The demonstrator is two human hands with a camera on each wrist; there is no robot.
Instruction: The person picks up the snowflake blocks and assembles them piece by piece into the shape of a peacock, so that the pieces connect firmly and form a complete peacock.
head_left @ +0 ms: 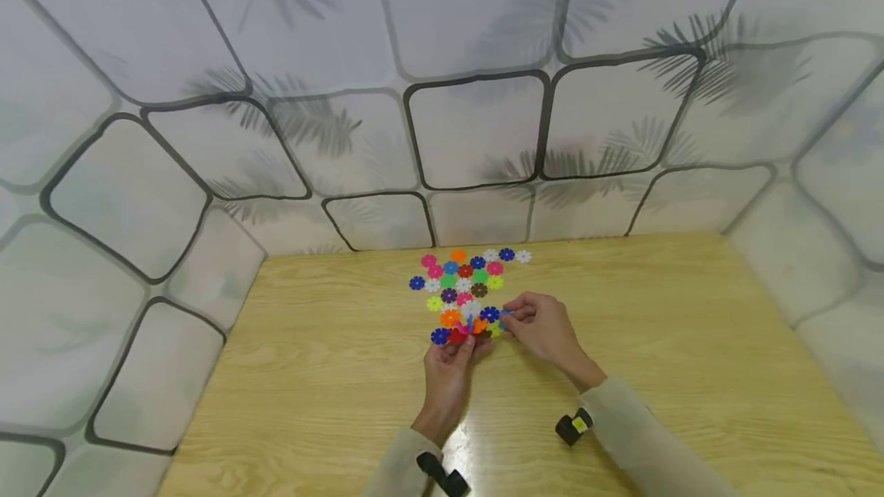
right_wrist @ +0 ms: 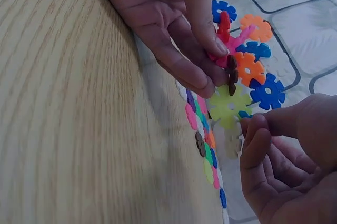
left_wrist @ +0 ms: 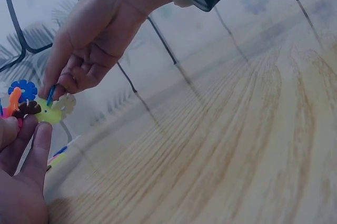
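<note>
A cluster of joined plastic snowflake discs, with orange [right_wrist: 250, 70], blue [right_wrist: 267, 91], pink, red, brown and white pieces, is held up above the table. My left hand [head_left: 447, 378] grips it from the near side, thumb on the pink and red pieces. On the right, my right hand [head_left: 549, 328] pinches a small blue snowflake disc [right_wrist: 245, 114] edge-on between thumb and fingertips. That blue disc touches the yellow disc [right_wrist: 224, 103] of the cluster; whether their slots are joined cannot be told. A white disc [left_wrist: 67, 104] stands beside the yellow one.
Behind the cluster, several loose discs in many colours, such as a green disc [head_left: 449, 281] and a dark blue disc [head_left: 417, 283], lie flat on the wooden table [head_left: 331, 374]. A patterned cloth wall [head_left: 476, 133] rises along the table's back edge.
</note>
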